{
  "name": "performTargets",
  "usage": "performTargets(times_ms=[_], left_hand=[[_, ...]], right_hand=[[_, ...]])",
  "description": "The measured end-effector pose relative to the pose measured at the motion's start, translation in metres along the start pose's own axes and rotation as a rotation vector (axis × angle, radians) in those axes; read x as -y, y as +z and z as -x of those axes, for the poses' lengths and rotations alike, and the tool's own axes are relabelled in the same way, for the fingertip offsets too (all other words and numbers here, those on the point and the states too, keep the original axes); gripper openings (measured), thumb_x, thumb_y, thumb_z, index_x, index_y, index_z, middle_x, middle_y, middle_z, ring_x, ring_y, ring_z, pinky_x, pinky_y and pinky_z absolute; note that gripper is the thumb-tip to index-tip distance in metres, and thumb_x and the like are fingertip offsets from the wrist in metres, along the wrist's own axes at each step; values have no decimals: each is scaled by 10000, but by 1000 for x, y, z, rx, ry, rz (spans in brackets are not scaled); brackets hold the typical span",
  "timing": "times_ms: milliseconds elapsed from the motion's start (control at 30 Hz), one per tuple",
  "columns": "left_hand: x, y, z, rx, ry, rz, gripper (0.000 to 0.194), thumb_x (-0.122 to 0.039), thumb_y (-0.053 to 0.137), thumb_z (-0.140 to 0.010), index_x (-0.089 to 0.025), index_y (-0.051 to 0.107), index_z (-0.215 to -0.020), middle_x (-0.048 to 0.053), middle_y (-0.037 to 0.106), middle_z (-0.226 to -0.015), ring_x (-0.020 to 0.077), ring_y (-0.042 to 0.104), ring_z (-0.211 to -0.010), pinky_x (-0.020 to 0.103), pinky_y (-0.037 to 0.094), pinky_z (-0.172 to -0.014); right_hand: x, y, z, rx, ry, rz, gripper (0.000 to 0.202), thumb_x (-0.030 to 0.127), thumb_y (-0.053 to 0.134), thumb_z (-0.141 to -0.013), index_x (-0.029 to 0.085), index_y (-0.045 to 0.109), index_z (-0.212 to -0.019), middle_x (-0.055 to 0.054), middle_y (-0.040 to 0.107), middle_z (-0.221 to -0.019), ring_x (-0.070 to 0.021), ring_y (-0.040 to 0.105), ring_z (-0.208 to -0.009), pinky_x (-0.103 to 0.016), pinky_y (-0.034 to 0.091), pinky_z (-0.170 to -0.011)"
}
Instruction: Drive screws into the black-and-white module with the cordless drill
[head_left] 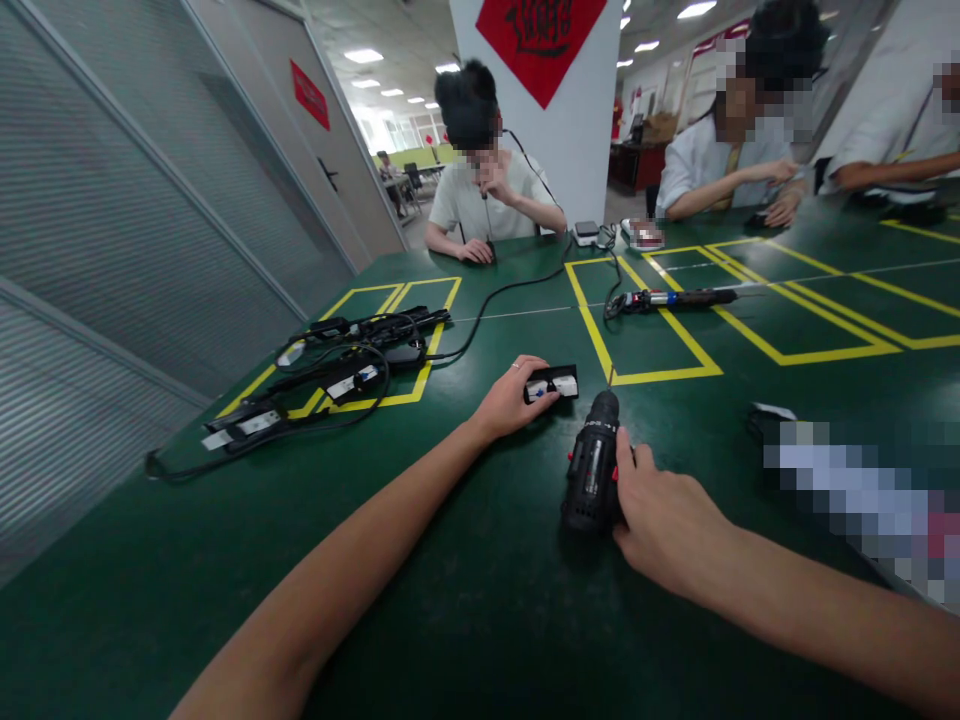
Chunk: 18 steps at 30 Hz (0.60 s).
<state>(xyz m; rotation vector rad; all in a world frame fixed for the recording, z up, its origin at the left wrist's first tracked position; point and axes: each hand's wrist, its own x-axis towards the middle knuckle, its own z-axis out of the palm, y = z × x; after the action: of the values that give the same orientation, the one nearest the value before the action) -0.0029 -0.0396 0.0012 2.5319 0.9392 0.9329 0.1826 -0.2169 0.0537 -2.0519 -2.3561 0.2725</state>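
Observation:
My right hand (pixel 664 505) grips a black cordless drill (pixel 592 475) with red details, its bit pointing away from me. The drill's handle is hidden beneath its body and my fingers. To its left, my left hand (pixel 516 400) closes on a small black box (pixel 559 382) with white labels, which is at the green tabletop (pixel 420 580). The tip of the drill bit is a short way to the right of the box, apart from it.
Black adapters with tangled cables (pixel 360 375) lie at the left. A soldering-iron-like tool (pixel 675 299) with a dark cord rests beyond the drill. Yellow tape (pixel 667 377) marks rectangles on the table. Several people sit across it, one person (pixel 487 190) straight ahead. A blurred-out object (pixel 855 490) lies at right.

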Motion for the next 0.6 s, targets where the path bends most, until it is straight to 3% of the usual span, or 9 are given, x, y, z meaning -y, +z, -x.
performTargets(times_ms=[300,600], left_hand=[[-4,-4,1,10,-7,-3,433,-414,547,-819,-180,463,-1174,105,514,-1147,224,515,-1086,402,423,-972],[-3,-4,1,17,-41,10,426,-423,548,-816,-193,478,-1168,96,535,-1129,228,534,-1049,402,444,-939]], right_hand=[[6,12,9,-94,37,1,868,155,470,-654,-65,194,-1447,-301,595,-1088,-369,659,-731,-465,483,-559],[-19,11,6,-89,19,-149,894,236,536,-697,111,146,-1491,-210,643,-1090,-367,687,-696,-483,509,-574]])
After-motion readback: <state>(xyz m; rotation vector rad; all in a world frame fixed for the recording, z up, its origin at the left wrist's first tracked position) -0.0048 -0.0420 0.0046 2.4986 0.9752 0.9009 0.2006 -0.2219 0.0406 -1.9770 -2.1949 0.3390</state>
